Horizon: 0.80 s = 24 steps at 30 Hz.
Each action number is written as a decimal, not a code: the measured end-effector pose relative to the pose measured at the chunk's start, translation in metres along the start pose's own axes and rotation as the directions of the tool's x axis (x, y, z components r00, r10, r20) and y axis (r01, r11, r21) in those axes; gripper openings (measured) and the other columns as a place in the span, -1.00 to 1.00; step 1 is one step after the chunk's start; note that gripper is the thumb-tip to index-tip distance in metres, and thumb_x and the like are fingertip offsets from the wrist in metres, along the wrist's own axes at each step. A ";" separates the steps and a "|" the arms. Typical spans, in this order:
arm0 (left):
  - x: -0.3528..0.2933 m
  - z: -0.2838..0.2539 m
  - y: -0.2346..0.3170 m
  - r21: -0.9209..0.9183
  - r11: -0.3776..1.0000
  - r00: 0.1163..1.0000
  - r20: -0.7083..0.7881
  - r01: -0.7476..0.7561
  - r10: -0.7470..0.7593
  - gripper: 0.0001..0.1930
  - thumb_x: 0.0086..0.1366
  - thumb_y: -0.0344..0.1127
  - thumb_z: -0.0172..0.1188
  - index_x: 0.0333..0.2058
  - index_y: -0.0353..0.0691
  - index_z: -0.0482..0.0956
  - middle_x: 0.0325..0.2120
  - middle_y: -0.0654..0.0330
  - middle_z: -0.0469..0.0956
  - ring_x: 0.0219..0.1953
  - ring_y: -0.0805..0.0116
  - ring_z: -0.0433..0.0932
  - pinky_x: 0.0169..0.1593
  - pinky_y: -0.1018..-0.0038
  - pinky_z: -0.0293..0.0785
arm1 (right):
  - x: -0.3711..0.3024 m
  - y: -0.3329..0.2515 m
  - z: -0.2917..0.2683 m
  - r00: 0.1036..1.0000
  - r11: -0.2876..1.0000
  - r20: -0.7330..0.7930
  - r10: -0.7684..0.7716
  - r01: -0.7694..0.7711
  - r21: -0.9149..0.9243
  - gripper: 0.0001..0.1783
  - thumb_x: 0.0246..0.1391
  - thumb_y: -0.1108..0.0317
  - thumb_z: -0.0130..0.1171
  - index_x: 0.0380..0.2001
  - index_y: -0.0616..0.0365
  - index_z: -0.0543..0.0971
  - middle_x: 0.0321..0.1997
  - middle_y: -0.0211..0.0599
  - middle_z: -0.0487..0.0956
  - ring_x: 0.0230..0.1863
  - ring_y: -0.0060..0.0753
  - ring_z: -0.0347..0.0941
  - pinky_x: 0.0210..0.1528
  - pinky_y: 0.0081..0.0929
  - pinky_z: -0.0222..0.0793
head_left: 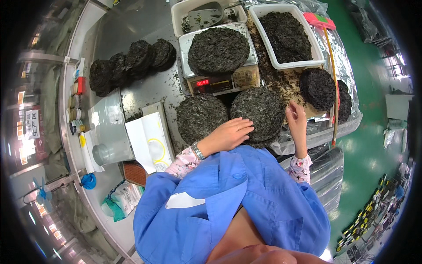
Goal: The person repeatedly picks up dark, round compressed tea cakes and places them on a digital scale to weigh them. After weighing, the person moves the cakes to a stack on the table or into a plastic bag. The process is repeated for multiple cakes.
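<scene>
In front of me lie two round, flat cakes of dark dried seaweed, a left seaweed cake [201, 118] and a right seaweed cake [258, 112], the right one on top of others. My left hand [231, 133] rests on the near left edge of the right cake, fingers stretched out and nothing in them. Just off that cake's right edge is my right hand [296, 115], fingers loosely bent and apart, with nothing visible in it. Beyond both cakes, another seaweed cake [218, 50] sits on the digital scale [245, 78], whose red display is lit.
A white tub [317, 48] of seaweed stands far right, and a tray [177, 26] with a scoop [206, 16] behind the scale. More cakes [140, 57] lie far left; another cake [317, 89] lies right, beside a long stick [335, 94]. Papers [145, 141] lie left.
</scene>
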<state>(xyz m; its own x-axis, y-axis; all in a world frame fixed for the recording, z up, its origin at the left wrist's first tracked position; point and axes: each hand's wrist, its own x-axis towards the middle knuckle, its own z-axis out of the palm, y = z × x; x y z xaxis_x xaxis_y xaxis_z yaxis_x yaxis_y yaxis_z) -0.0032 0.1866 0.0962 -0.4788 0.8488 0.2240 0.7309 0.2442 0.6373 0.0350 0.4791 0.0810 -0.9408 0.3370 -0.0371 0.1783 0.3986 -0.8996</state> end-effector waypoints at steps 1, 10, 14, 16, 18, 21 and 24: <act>0.000 -0.005 0.001 0.003 1.000 1.000 -0.014 0.009 -0.009 -0.62 0.29 -0.29 0.19 0.05 -0.28 0.49 0.11 0.05 0.46 0.17 0.13 0.42 0.29 0.20 0.29 | 0.005 -0.007 0.001 0.999 0.994 -0.013 -0.050 0.048 -0.096 -0.63 0.23 0.39 0.15 0.05 0.33 0.47 -0.08 -0.24 0.51 -0.12 -0.50 0.46 -0.04 -0.55 0.42; -0.040 -0.080 -0.019 -0.180 0.869 0.754 -0.436 0.461 -0.491 -0.75 0.34 -0.35 0.13 -0.06 -0.27 0.59 -0.06 0.08 0.60 0.02 0.20 0.56 0.12 0.38 0.44 | 0.063 -0.053 0.053 0.973 0.965 0.189 -0.131 0.082 0.249 -0.63 0.25 0.36 0.13 0.07 0.31 0.47 -0.01 -0.20 0.51 -0.03 -0.47 0.48 0.04 -0.52 0.41; -0.047 -0.110 -0.083 -0.510 0.734 0.494 -0.543 0.448 -0.679 -0.66 0.42 -0.23 0.08 0.04 -0.34 0.51 0.02 0.14 0.55 0.11 0.32 0.48 0.18 0.45 0.34 | 0.122 -0.051 0.084 0.973 0.949 0.188 -0.137 0.074 0.307 -0.49 0.27 0.17 0.12 0.13 0.33 0.42 0.01 -0.19 0.55 0.02 -0.48 0.47 0.06 -0.50 0.39; -0.035 -0.114 -0.130 -0.638 0.673 0.374 -0.561 0.374 -0.739 -0.54 0.42 -0.15 0.09 0.13 -0.38 0.40 0.10 0.07 0.47 0.18 0.31 0.40 0.24 0.43 0.27 | 0.155 -0.052 0.110 0.986 0.933 0.155 -0.059 -0.001 0.360 -0.40 0.28 0.03 0.07 0.17 0.33 0.39 0.01 -0.18 0.56 0.02 -0.46 0.46 0.08 -0.49 0.36; -0.016 -0.105 -0.190 -0.710 0.565 0.271 -0.496 0.421 -0.825 -0.30 0.39 0.03 0.10 0.28 -0.40 0.18 0.25 -0.03 0.27 0.31 0.27 0.23 0.33 0.37 0.11 | 0.171 -0.069 0.127 0.985 0.928 0.174 -0.017 -0.050 0.370 -0.28 0.27 -0.11 0.02 0.21 0.33 0.34 0.08 -0.10 0.52 0.09 -0.36 0.43 0.17 -0.44 0.30; 0.032 -0.099 -0.204 -0.973 0.221 0.556 -0.149 0.065 -0.818 -0.24 0.37 0.16 0.05 0.28 -0.38 0.18 0.26 0.07 0.27 0.27 0.27 0.25 0.33 0.39 0.10 | 0.197 -0.037 0.186 0.983 0.900 0.184 0.017 -0.096 0.425 -0.13 0.21 -0.26 0.00 0.26 0.34 0.28 0.27 0.08 0.38 0.28 -0.13 0.30 0.31 -0.34 0.15; 0.011 -0.099 -0.209 -0.890 0.409 0.398 -0.307 0.202 -0.865 -0.26 0.40 0.16 0.00 0.27 -0.38 0.20 0.25 0.09 0.28 0.26 0.30 0.23 0.34 0.41 0.06 | 0.216 -0.050 0.152 0.956 0.977 0.281 -0.088 0.028 0.211 -0.14 0.15 -0.23 0.11 0.21 0.34 0.35 0.29 0.15 0.34 0.31 0.00 0.26 0.33 -0.30 0.14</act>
<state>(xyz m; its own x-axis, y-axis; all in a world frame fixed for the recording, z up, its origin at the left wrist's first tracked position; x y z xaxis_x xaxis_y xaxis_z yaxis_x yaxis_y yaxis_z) -0.2094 0.0983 0.0382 -0.9718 -0.0174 -0.2353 -0.2304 -0.1459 0.9621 -0.2207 0.4020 0.0522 -0.9958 0.0475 -0.0781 0.0866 0.2188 -0.9719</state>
